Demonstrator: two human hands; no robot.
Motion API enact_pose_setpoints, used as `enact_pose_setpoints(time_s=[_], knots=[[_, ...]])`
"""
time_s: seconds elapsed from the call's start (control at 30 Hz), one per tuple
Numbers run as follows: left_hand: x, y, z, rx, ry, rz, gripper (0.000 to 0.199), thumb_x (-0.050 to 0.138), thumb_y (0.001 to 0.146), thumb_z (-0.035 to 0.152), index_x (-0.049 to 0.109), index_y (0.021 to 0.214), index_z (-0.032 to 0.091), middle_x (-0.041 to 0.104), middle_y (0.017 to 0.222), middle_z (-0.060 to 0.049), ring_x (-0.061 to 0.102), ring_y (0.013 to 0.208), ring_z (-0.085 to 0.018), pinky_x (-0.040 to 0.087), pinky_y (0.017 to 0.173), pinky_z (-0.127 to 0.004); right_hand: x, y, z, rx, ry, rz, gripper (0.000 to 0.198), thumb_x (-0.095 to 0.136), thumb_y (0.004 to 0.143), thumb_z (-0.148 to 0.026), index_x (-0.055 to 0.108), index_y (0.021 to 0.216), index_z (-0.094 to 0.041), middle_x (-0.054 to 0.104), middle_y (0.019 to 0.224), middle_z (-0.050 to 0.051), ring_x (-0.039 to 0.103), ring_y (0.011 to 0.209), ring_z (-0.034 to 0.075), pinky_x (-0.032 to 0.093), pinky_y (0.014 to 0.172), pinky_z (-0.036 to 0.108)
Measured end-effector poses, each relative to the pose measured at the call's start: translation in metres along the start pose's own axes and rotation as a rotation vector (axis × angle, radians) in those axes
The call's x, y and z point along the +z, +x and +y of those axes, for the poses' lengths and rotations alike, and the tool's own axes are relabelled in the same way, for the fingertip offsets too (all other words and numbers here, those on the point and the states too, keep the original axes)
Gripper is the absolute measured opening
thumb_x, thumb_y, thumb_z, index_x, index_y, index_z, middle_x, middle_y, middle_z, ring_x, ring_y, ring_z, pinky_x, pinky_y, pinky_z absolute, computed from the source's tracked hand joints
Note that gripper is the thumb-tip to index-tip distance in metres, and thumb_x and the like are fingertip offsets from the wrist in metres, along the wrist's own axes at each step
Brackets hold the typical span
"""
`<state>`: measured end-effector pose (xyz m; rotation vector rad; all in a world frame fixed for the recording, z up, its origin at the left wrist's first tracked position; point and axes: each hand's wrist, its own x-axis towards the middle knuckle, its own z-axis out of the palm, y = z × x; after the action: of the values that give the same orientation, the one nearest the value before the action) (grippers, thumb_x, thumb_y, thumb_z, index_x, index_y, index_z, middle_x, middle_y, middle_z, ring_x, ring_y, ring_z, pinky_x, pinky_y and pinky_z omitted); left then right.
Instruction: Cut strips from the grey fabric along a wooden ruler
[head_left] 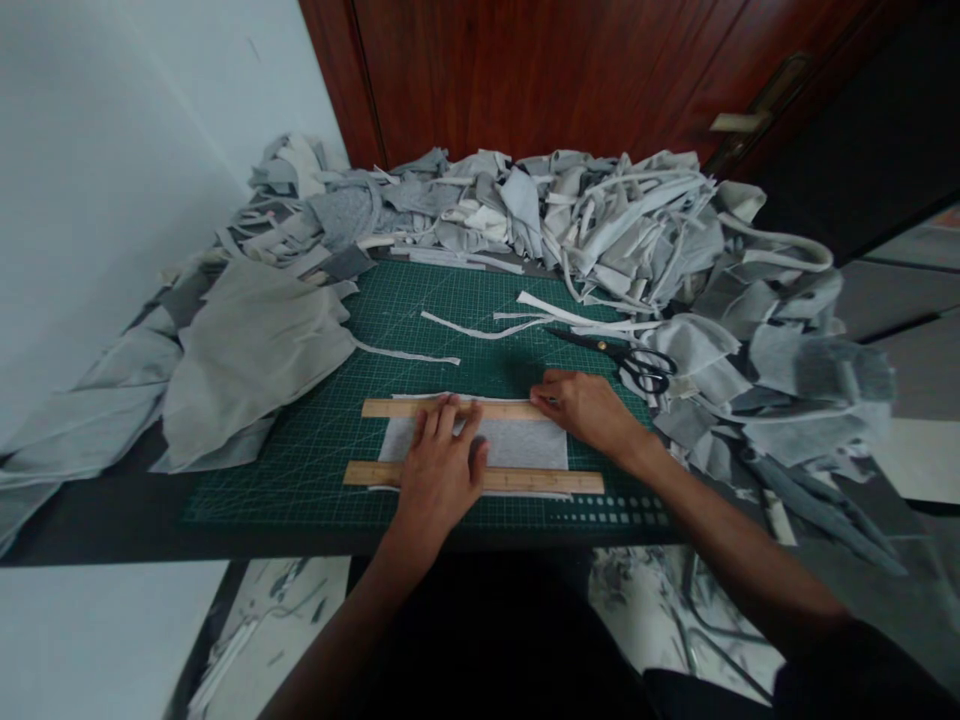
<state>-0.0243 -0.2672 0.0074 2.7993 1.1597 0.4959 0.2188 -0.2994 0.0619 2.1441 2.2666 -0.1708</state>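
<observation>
A light grey piece of fabric lies flat on the green cutting mat, with two wooden rulers across it. My left hand presses down with its fingers stretched out, the fingertips on the upper ruler and the palm over the lower ruler. At the upper ruler's right end, my right hand is closed in a pinch beside the fabric's far edge. Whether those fingers hold the ruler or the cloth is hidden. Black-handled scissors lie just beyond my right hand.
Several thin white fabric strips are scattered on the mat's far part. Heaped grey cloth scraps line the back and right of the table. A larger grey cloth covers the left side. A wooden door stands behind.
</observation>
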Motion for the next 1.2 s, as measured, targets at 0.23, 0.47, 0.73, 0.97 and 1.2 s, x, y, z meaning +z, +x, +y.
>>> enact_pose_setpoints(time_s=[0.23,0.47,0.73,0.97,1.2], knots=[[0.000,0.000,0.001,-0.007,0.004,0.004,0.046,0.052,0.105,0.031,0.059,0.149,0.016,0.057,0.152,-0.018,0.048,0.148,-0.035,0.048,0.119,-0.054,-0.001,-0.012,0.017,0.019,-0.014,-0.010,0.027,0.056,0.108,-0.026,0.079,0.096,-0.020,0.070,0.096,0.004,0.059,0.072,0.013,0.026,0.062,0.030],[-0.002,0.001,0.001,-0.005,-0.004,0.008,0.046,0.052,0.105,0.030,0.059,0.149,0.016,0.057,0.151,-0.019,0.049,0.147,-0.036,0.048,0.118,-0.055,-0.001,-0.015,0.021,0.004,-0.042,-0.013,0.028,0.054,0.108,-0.026,0.078,0.096,-0.020,0.070,0.097,0.005,0.059,0.070,0.013,0.024,0.060,0.031],[-0.001,0.002,0.000,-0.014,-0.012,-0.002,0.046,0.051,0.106,0.031,0.059,0.149,0.018,0.057,0.151,-0.018,0.050,0.147,-0.036,0.048,0.117,-0.055,0.001,-0.021,0.032,0.027,-0.017,-0.003,0.026,0.056,0.106,-0.022,0.077,0.091,-0.019,0.070,0.095,0.006,0.060,0.070,0.014,0.026,0.060,0.030],[0.000,-0.002,0.001,-0.037,-0.054,0.044,0.046,0.051,0.105,0.029,0.059,0.149,0.019,0.053,0.150,-0.019,0.053,0.141,-0.037,0.051,0.114,-0.054,0.007,-0.026,0.032,0.072,0.325,0.137,0.011,0.062,0.098,-0.019,0.072,0.095,-0.019,0.075,0.094,0.004,0.065,0.075,0.015,0.040,0.067,0.026],[0.000,-0.003,-0.006,-0.067,-0.153,0.053,0.048,0.049,0.105,0.026,0.051,0.150,0.012,0.055,0.149,-0.018,0.052,0.141,-0.034,0.048,0.119,-0.051,0.022,-0.004,-0.019,-0.088,0.910,0.174,0.015,0.058,0.103,-0.032,0.066,0.101,-0.020,0.076,0.093,0.003,0.071,0.086,0.016,0.051,0.078,0.026]])
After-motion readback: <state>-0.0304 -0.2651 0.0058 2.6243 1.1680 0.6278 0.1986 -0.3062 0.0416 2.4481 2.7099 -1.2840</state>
